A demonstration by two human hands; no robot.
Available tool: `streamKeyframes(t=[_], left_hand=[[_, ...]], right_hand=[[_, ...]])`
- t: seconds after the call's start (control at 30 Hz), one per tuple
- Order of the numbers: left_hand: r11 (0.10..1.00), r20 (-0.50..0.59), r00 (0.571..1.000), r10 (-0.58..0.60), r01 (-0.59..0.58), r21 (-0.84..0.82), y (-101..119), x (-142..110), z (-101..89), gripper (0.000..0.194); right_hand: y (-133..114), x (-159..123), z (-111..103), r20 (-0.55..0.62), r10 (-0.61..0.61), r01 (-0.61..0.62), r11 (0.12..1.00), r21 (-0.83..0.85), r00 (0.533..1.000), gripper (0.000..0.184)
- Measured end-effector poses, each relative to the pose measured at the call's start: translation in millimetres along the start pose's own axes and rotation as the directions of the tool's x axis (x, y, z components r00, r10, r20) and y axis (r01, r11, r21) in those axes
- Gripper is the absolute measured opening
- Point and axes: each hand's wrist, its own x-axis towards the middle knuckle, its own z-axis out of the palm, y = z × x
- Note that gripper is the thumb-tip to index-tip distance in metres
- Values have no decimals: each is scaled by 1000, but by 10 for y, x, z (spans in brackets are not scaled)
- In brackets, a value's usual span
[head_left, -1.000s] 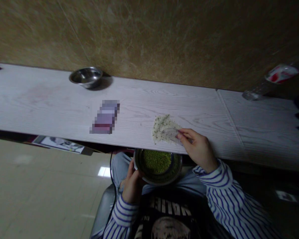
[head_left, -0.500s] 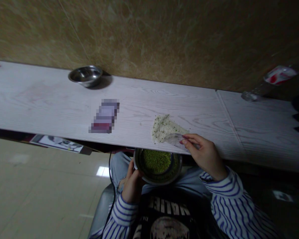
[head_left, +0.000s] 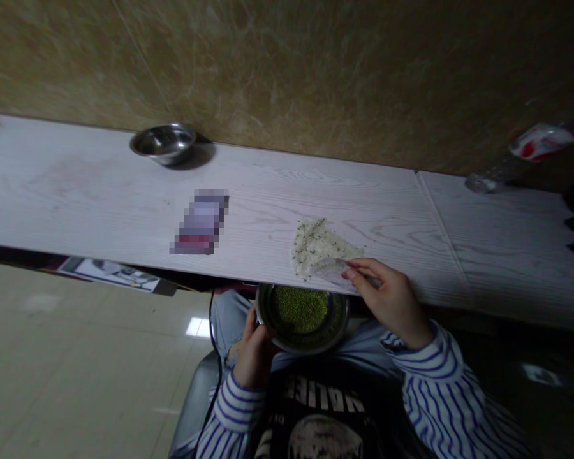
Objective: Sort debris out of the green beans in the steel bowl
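Note:
My left hand grips the rim of a steel bowl of green beans, held in my lap just under the table's front edge. My right hand rests on the white wooden table near that edge, fingers pinched on a small clear plastic card. The card touches the near side of a pile of white rice mixed with green beans.
An empty steel bowl stands at the back left by the wall. A blurred flat object lies mid-table. A plastic bottle lies at the far right. Tiled floor and papers show below the table.
My right hand with the card has slid toward the table's front edge and a little right, dragging along the pile's near side. The left hand and bowl stay put.

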Motion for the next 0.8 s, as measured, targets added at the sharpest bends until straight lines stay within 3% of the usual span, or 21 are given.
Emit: streamKeyframes(t=[0.23, 0.57, 0.8], left_hand=[[1000, 7, 1000, -1, 1, -4, -14, 16, -11, 62], [999, -12, 1000, -26, 26, 24, -7, 19, -12, 64], [998, -15, 999, -33, 33, 47, -3, 18, -1, 72]], right_hand=[[38, -78, -13, 4, 45, -46, 999, 23, 999, 23], [9, -101, 41, 34, 19, -20, 999, 27, 999, 22], [57, -107, 16, -23, 64, -63, 997, 35, 998, 22]])
